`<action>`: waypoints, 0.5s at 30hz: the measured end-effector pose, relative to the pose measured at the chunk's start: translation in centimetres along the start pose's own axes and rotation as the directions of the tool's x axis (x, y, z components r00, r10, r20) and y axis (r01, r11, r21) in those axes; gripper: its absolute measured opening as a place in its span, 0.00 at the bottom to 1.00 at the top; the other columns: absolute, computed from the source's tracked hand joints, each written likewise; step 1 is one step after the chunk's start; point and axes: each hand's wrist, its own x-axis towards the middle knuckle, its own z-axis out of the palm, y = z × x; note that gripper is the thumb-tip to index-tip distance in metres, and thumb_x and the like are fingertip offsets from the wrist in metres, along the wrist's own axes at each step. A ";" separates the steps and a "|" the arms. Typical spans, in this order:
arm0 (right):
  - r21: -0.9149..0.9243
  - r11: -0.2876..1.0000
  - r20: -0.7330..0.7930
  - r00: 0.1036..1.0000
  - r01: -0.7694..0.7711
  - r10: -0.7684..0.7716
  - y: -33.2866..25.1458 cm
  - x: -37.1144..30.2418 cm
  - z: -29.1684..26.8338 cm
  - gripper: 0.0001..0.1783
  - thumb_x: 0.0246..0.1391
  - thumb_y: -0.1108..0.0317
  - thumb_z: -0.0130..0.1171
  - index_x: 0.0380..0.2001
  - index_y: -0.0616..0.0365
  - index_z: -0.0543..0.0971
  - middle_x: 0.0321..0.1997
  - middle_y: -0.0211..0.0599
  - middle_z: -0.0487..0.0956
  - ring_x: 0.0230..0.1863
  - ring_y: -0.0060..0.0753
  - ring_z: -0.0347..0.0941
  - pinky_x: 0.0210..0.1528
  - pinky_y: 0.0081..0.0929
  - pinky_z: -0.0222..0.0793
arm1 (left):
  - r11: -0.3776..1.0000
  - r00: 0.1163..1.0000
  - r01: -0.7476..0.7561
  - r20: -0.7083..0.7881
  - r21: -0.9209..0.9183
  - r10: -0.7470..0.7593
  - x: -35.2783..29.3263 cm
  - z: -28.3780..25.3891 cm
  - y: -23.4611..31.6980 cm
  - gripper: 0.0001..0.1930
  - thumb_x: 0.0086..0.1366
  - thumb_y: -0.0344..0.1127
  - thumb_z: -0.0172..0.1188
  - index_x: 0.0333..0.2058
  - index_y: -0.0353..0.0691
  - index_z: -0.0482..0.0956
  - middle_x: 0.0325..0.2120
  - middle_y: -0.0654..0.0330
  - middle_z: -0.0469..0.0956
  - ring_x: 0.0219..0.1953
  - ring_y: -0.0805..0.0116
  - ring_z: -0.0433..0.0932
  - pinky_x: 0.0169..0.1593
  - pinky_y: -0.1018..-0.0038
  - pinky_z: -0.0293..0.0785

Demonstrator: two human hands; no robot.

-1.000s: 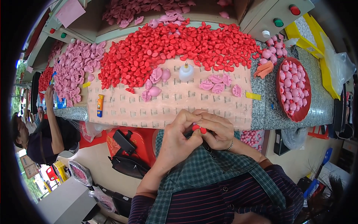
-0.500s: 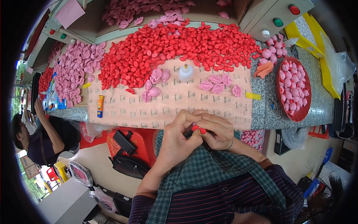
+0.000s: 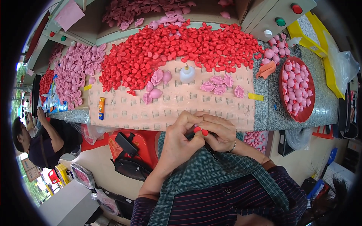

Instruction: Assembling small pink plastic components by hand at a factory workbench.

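In front of my apron, at the table's near edge, both hands meet around a small red part (image 3: 204, 132). My left hand (image 3: 180, 136) pinches it between thumb and fingers. My right hand (image 3: 219, 130) is closed against it from the other side; its fingers hide most of the piece. A hint of pink shows beside the red. Beyond the hands lie several loose pink shell-like pieces (image 3: 220, 89) and a white squeeze bottle (image 3: 187, 74) with a thin tip. Farther back spreads a large heap of shiny red parts (image 3: 166, 47).
Pink pieces (image 3: 75, 69) are heaped at the left. A red bowl (image 3: 302, 114) of pink-and-red pieces stands at the right, near an orange cloth (image 3: 266, 70). A glue-like tube (image 3: 101, 108) lies on the mat. A co-worker (image 3: 45, 139) sits at far left; a red stool (image 3: 145, 147) stands below.
My hands and the red part stay almost still. At far left the co-worker's arms have shifted, and a second hand now shows.
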 end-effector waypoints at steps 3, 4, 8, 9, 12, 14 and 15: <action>-0.005 1.000 -0.007 1.000 -0.002 0.002 0.0 0.0 0.0 0.18 0.42 0.81 0.67 0.40 0.67 0.80 0.42 0.54 0.81 0.42 0.47 0.82 0.45 0.36 0.78 | 1.000 1.000 -0.009 0.002 0.000 0.009 0.0 0.0 0.0 0.15 0.59 0.14 0.54 0.44 0.33 0.67 0.41 0.57 0.78 0.45 0.77 0.75 0.48 0.79 0.73; 0.000 1.000 -0.006 1.000 0.000 0.000 0.1 -0.1 0.0 0.18 0.42 0.81 0.67 0.40 0.67 0.80 0.42 0.55 0.81 0.42 0.47 0.82 0.45 0.36 0.78 | 1.000 1.000 -0.018 0.002 0.004 0.018 0.1 0.0 0.0 0.15 0.59 0.14 0.54 0.44 0.33 0.67 0.41 0.57 0.78 0.45 0.77 0.75 0.48 0.79 0.73; 0.035 0.999 -0.002 1.000 0.001 -0.001 0.1 0.1 0.0 0.18 0.42 0.82 0.67 0.40 0.68 0.80 0.42 0.55 0.81 0.43 0.49 0.82 0.46 0.37 0.78 | 1.000 1.000 -0.018 0.004 0.006 0.018 0.1 -0.1 0.0 0.15 0.59 0.14 0.54 0.44 0.33 0.67 0.41 0.57 0.78 0.45 0.77 0.75 0.47 0.79 0.73; 0.035 0.999 -0.002 1.000 0.000 0.000 0.1 0.1 0.0 0.18 0.42 0.82 0.67 0.40 0.68 0.80 0.42 0.55 0.81 0.43 0.49 0.82 0.46 0.37 0.78 | 1.000 1.000 -0.014 0.005 0.009 0.014 0.1 -0.1 0.0 0.15 0.59 0.14 0.54 0.44 0.33 0.67 0.41 0.57 0.78 0.45 0.77 0.75 0.47 0.79 0.73; 0.031 1.000 0.003 1.000 0.006 -0.006 0.0 0.2 0.0 0.18 0.42 0.82 0.67 0.41 0.68 0.80 0.43 0.56 0.80 0.44 0.51 0.81 0.46 0.38 0.78 | 1.000 1.000 -0.010 0.005 0.004 0.010 0.1 0.0 0.3 0.15 0.59 0.15 0.54 0.44 0.33 0.67 0.40 0.58 0.78 0.45 0.77 0.75 0.48 0.78 0.73; 0.024 1.000 0.006 1.000 0.003 -0.003 -0.3 0.6 -0.1 0.18 0.43 0.83 0.66 0.42 0.68 0.79 0.43 0.56 0.80 0.45 0.52 0.81 0.47 0.38 0.78 | 1.000 1.000 -0.011 0.006 -0.004 0.011 0.2 0.2 0.5 0.15 0.59 0.15 0.53 0.44 0.33 0.67 0.40 0.58 0.78 0.45 0.77 0.75 0.49 0.78 0.73; 0.022 1.000 0.004 1.000 0.004 -0.004 -0.3 0.6 -0.2 0.18 0.43 0.83 0.66 0.42 0.68 0.79 0.43 0.56 0.80 0.45 0.52 0.81 0.47 0.38 0.78 | 1.000 1.000 -0.016 0.013 -0.004 0.016 0.2 0.3 0.5 0.15 0.60 0.15 0.54 0.45 0.33 0.67 0.42 0.57 0.78 0.46 0.75 0.75 0.50 0.77 0.73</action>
